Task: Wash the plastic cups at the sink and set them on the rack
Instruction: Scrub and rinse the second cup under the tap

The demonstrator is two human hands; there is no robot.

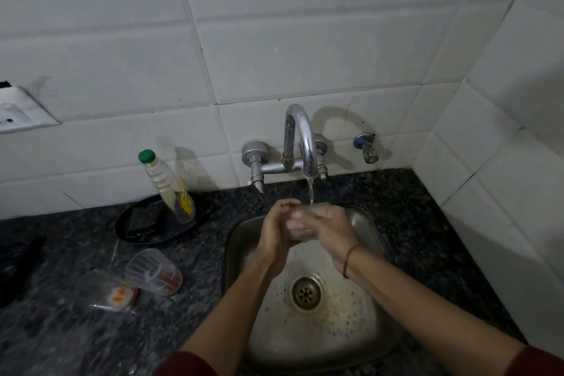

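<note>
Cup between both hands, under tap

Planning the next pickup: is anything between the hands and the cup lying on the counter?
Nothing visible blocks it. The cup on the counter lies left of the sink, past bare rim. But both hands, left and right, are busy with a clear cup under the tap.

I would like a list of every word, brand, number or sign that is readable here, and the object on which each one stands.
No text can be read in this view.
Bottle with green cap: its yellow label carries dark print, too small and blurred to read.
Clear packet on the counter: an orange and white patch, blurred, with no legible letters.
Clear plastic cup lying on the counter: only moulded ribs, no writing visible.
</note>
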